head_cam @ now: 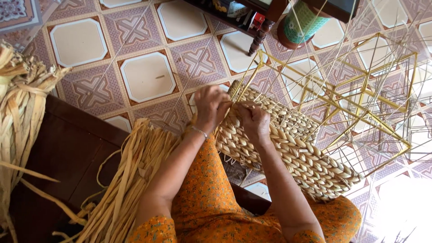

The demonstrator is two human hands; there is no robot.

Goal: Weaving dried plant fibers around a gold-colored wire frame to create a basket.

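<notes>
Straw-coloured braided basket point(288, 148), orange floral dress point(211, 202)

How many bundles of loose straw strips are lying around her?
2: one bundle of strips beside the left hand, another bundle at the far left edge. More may lie out of view.

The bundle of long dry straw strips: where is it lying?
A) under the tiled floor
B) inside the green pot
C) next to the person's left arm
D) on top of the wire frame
C: the bundle of straw strips lies right beside the left arm, below the left hand, while both hands work on the woven basket.
</notes>
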